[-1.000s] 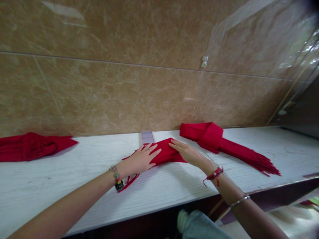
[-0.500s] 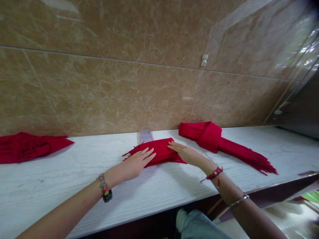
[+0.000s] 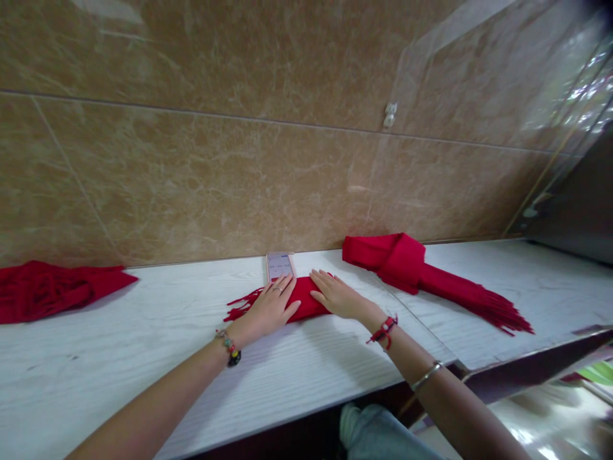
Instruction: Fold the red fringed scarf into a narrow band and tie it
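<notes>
Evidently both hands are at work on one folded red fringed scarf (image 3: 303, 294), which lies on the white wood-grain counter (image 3: 306, 361) directly in front of the person. The left hand (image 3: 271, 306) rests palm down over the scarf's left part, its fingers straight and a little spread, the thumb well out to the side; loose fringe shows beyond it to the left. The right hand (image 3: 341, 297) lies over the right end in much the same way, fingers outstretched and thumb apart. Neither hand is closed around the cloth; both lie flat on top, with a strip of red between them.

Just behind the left fingertips is a phone (image 3: 280, 264) with its screen lit, though whether it touches the scarf cannot be told. To the right, near the tiled wall (image 3: 230, 185), a second red scarf (image 3: 405, 265) lies folded over itself, its fringed tail slanting toward the counter's front edge. Well off to the left sits a bunched red cloth (image 3: 71, 291), its pointed end facing the hands.
</notes>
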Available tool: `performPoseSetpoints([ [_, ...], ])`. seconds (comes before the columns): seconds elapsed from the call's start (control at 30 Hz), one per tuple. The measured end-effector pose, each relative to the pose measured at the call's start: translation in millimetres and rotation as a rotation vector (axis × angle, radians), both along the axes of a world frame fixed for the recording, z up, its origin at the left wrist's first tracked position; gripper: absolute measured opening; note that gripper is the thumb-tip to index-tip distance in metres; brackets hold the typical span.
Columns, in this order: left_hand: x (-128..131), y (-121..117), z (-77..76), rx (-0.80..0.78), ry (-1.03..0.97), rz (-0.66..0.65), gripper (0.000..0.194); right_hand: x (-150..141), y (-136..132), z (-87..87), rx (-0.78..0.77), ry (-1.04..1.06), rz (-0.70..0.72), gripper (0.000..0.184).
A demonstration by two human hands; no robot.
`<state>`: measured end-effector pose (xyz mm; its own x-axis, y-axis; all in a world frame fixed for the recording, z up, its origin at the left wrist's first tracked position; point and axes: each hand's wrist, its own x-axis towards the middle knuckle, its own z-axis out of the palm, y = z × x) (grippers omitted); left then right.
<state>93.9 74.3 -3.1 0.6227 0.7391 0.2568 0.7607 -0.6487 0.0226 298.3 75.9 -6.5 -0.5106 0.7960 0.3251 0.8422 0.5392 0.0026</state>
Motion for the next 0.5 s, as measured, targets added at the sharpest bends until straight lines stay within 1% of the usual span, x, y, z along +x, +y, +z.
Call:
performPoseSetpoints([
  [0.07,-6.1,0.1,-4.0,-0.017,-0.005,0.008,0.059,3.0,0.0,-4.8,0.006,-0.002,0.036,0.05],
  [0.13,-8.9,-1.5,-2.3,-0.015,0.005,0.004,0.059,4.4,2.0,-5.0,-0.012,0.022,0.058,0.049],
  [0.2,-7.7,-5.1,3.5,0.021,0.026,0.011,0.057,6.3,6.3,-1.7,-0.045,0.066,0.072,0.049],
  [0.27,-2.8,-10.6,12.0,0.092,0.052,0.011,0.051,12.7,12.3,4.6,-0.065,0.127,0.069,0.05],
  [0.33,5.2,-17.3,21.1,0.157,0.082,-0.03,0.043,25.3,18.3,13.0,-0.049,0.21,0.005,0.049],
  [0.4,15.7,-23.8,28.2,0.176,0.112,-0.077,0.041,42.4,22.1,21.5,-0.019,0.274,-0.091,0.047],
  [0.43,21.5,-26.4,30.4,0.166,0.13,-0.077,0.045,51.4,22.9,24.9,-0.009,0.286,-0.129,0.046],
  [0.5,32.9,-29.3,31.8,0.145,0.175,-0.029,0.061,67.1,21.7,29.0,-0.005,0.258,-0.155,0.042],
])
